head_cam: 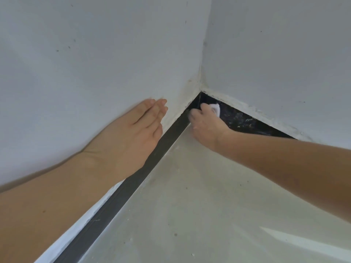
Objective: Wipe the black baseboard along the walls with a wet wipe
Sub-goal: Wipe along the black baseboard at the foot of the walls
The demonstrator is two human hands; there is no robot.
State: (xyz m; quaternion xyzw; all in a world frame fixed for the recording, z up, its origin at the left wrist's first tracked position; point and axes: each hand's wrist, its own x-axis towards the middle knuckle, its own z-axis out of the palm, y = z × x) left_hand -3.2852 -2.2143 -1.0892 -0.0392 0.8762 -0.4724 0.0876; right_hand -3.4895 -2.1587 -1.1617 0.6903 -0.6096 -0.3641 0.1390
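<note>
Right hand (206, 121) gripped wet wipe (215, 109) against baseboard (245, 121) at the corner | left hand (133, 130) lay flat, fingers straight, on wall (85, 63) | advice: press firmly, work wipe into corner seam.

Looks like a plain indoor room, likely a home. Marked by two pale painted walls (95, 54) meeting in a corner at 12 o'clock, rough white filler along their lower edge, a black baseboard (133, 186) running from 7 o'clock, and a smooth grey floor (190, 205) speckled with dust.
</note>
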